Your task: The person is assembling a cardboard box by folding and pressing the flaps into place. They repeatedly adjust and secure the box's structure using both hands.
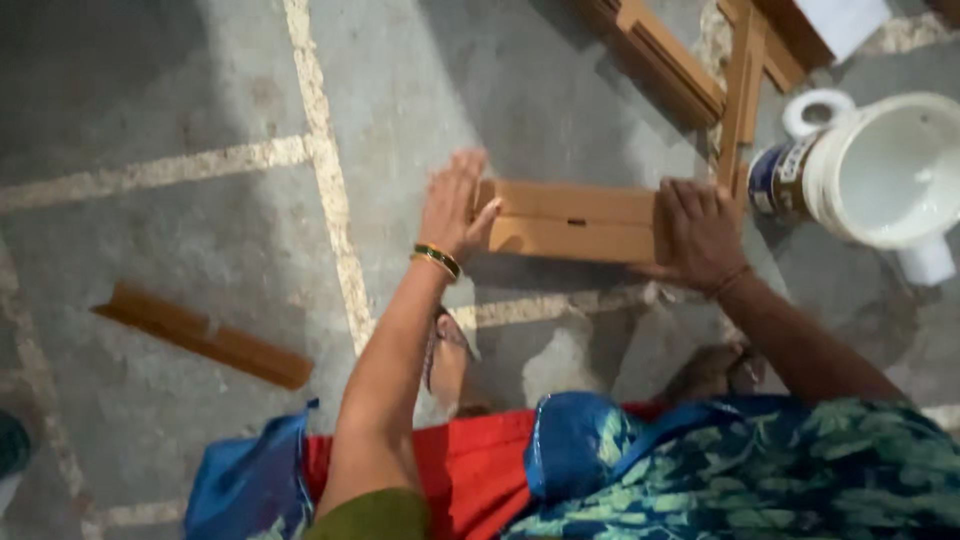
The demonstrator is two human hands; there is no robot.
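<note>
Left hand [455, 205], fingers flat and spread, presses against the left end of a short wooden moulding piece [572, 222] lying on the stone floor [200, 90] at frame centre. Right hand [700, 232] lies palm-down over its right end, pinning it, apparently so it stays put. Just right: white bucket [885, 170]. Upper right: more moulding lengths [660, 55]. Lower left: a loose strip [205, 335], well apart.

Wood piece [570, 222] betw. both hands: matt, smooth, tan. Left strip [205, 336]: same wood, slightly darker. Far frames [665, 60]: wood, grooved. Right bucket [885, 170]: white plastic, glossy inside. Floor [150, 100]: rough grey stone w/ pale gritty joints. Bangles [437, 260]: shiny metal.
</note>
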